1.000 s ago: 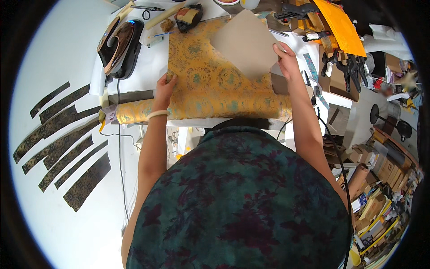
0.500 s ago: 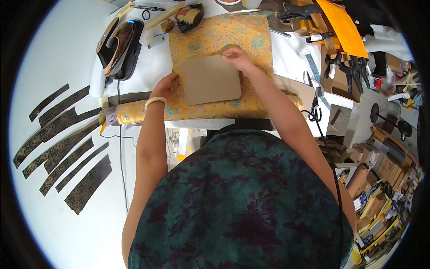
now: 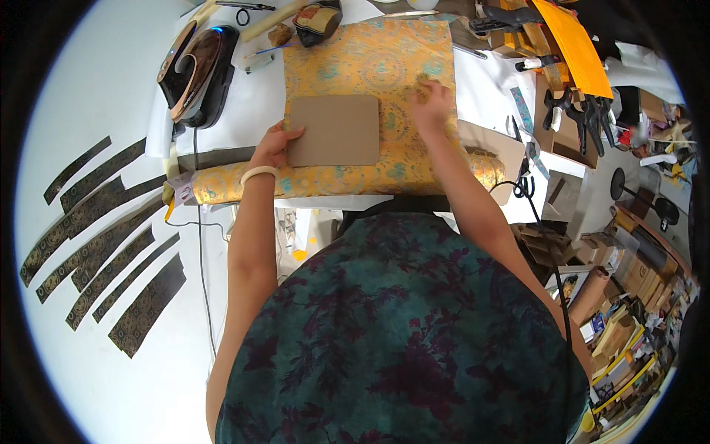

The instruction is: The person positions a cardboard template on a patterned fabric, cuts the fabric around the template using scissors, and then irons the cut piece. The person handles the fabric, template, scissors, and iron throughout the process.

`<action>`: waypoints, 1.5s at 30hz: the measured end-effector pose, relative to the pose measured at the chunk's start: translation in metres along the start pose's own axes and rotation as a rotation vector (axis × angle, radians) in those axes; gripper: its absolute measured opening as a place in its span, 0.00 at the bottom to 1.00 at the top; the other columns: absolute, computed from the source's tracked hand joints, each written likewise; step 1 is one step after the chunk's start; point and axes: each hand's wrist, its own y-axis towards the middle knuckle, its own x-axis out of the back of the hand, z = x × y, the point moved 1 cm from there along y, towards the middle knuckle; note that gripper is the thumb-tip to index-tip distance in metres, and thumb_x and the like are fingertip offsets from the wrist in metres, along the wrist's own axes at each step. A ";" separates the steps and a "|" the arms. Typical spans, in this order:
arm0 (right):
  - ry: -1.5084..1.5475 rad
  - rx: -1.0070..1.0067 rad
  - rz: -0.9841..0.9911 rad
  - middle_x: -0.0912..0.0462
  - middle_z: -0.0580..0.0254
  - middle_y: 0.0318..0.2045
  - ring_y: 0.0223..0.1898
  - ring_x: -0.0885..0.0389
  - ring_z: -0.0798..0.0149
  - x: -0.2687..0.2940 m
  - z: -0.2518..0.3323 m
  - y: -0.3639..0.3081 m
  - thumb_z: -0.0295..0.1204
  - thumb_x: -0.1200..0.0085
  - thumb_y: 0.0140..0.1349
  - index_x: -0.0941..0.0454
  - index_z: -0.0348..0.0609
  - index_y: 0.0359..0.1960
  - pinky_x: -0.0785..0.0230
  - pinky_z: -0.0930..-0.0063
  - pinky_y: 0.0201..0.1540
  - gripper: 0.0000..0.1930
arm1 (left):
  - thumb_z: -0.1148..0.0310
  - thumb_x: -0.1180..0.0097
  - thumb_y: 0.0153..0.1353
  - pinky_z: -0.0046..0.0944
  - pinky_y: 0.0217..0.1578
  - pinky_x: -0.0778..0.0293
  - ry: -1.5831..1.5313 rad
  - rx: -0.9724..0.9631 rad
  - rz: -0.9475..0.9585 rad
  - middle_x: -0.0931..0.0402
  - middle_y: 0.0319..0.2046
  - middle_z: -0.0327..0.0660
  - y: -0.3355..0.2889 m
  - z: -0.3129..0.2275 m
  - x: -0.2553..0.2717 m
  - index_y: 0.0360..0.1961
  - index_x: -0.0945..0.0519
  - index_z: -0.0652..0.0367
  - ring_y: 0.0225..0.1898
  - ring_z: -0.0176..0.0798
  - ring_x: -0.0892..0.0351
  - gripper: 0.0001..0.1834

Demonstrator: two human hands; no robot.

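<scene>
A grey-brown board (image 3: 333,130) with rounded corners lies flat on yellow patterned fabric (image 3: 355,55). The near part of that fabric is wound in a roll (image 3: 355,177) along the table's front. At the board's left edge, my left hand (image 3: 275,144) is closed, its thumb on top of the board and its other fingers partly hidden. My right hand (image 3: 431,109) is over the fabric, apart from the board on its right side. Its fingers are bent together around a small brownish-green thing (image 3: 425,79) whose kind I cannot make out.
An iron (image 3: 201,78) stands at the left, its cord hanging over the front edge. Black clamps (image 3: 580,111) hang from a box at the right. Scissors (image 3: 523,181) lie beside the fabric. Dark patterned strips (image 3: 100,214) lie on a white surface at far left.
The board has shifted left and now lies straighter. My right hand has left the board's top edge and moved right over the fabric. My left hand's thumb now rests on the board.
</scene>
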 end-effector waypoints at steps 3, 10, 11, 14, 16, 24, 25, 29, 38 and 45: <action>-0.296 -0.320 0.044 0.32 0.49 0.59 0.57 0.28 0.44 0.035 -0.025 -0.011 0.43 0.29 0.58 0.34 0.45 0.65 0.27 0.52 0.57 0.37 | 0.74 0.32 0.65 0.46 0.55 0.19 0.023 0.002 -0.044 0.17 0.55 0.42 -0.003 -0.005 -0.012 0.64 0.26 0.60 0.55 0.42 0.17 0.27; -0.093 -0.466 0.268 0.19 0.54 0.50 0.50 0.18 0.49 0.055 -0.063 -0.010 0.44 0.30 0.58 0.23 0.46 0.57 0.22 0.54 0.51 0.28 | 0.72 0.33 0.66 0.46 0.56 0.21 0.008 0.023 -0.051 0.17 0.55 0.43 0.003 0.006 -0.002 0.64 0.24 0.61 0.55 0.42 0.18 0.26; -0.055 -0.495 0.364 0.16 0.56 0.47 0.47 0.16 0.50 0.058 -0.063 -0.008 0.44 0.31 0.59 0.20 0.47 0.54 0.21 0.55 0.49 0.25 | 0.72 0.33 0.66 0.46 0.56 0.21 -0.003 0.011 -0.061 0.17 0.55 0.43 0.006 0.010 0.003 0.63 0.24 0.61 0.54 0.42 0.18 0.25; -0.031 -0.406 0.265 0.12 0.59 0.36 0.38 0.13 0.53 0.052 -0.067 -0.017 0.39 0.33 0.60 0.15 0.46 0.43 0.20 0.59 0.46 0.14 | 0.72 0.33 0.66 0.45 0.55 0.21 -0.029 -0.021 -0.061 0.17 0.54 0.44 0.013 0.012 0.010 0.63 0.23 0.63 0.54 0.43 0.18 0.25; 0.004 -0.273 0.192 0.12 0.58 0.38 0.40 0.12 0.53 0.050 -0.068 -0.026 0.37 0.35 0.61 0.15 0.47 0.42 0.20 0.60 0.46 0.11 | 0.72 0.33 0.66 0.45 0.56 0.21 -0.043 -0.032 -0.036 0.17 0.55 0.45 0.012 0.009 0.010 0.63 0.24 0.64 0.55 0.44 0.18 0.25; 0.169 0.196 0.568 0.16 0.53 0.47 0.51 0.18 0.48 0.056 0.062 -0.099 0.45 0.32 0.60 0.21 0.44 0.53 0.27 0.55 0.56 0.25 | 0.70 0.34 0.68 0.46 0.61 0.26 -0.096 -0.072 -0.045 0.19 0.58 0.45 0.028 0.029 0.026 0.64 0.25 0.65 0.59 0.45 0.21 0.26; 0.094 0.208 0.557 0.16 0.53 0.47 0.50 0.18 0.49 0.050 0.068 -0.105 0.45 0.32 0.60 0.21 0.43 0.54 0.27 0.55 0.55 0.25 | 0.70 0.34 0.68 0.46 0.62 0.27 -0.099 -0.054 -0.025 0.19 0.58 0.44 0.026 0.024 0.022 0.64 0.25 0.65 0.59 0.45 0.21 0.26; 0.087 0.219 0.466 0.17 0.54 0.47 0.50 0.19 0.48 0.035 0.060 -0.111 0.47 0.32 0.60 0.21 0.43 0.54 0.29 0.53 0.57 0.27 | 0.72 0.33 0.66 0.42 0.62 0.28 -0.044 -0.048 -0.061 0.19 0.58 0.45 0.015 0.016 0.008 0.63 0.25 0.65 0.59 0.44 0.21 0.26; -0.077 0.249 0.015 0.17 0.53 0.40 0.42 0.19 0.53 0.156 -0.014 -0.091 0.34 0.30 0.59 0.20 0.41 0.43 0.26 0.59 0.47 0.15 | 0.71 0.33 0.65 0.38 0.56 0.27 -0.025 -0.037 -0.131 0.16 0.52 0.41 0.043 0.035 0.025 0.57 0.19 0.63 0.54 0.39 0.19 0.20; 0.450 -0.468 0.565 0.17 0.57 0.22 0.27 0.20 0.67 0.138 -0.046 -0.204 0.47 0.31 0.63 0.15 0.37 0.31 0.28 0.66 0.32 0.21 | 0.70 0.31 0.63 0.35 0.55 0.26 0.021 -0.036 -0.018 0.14 0.48 0.41 0.010 0.008 0.000 0.52 0.15 0.62 0.50 0.39 0.18 0.17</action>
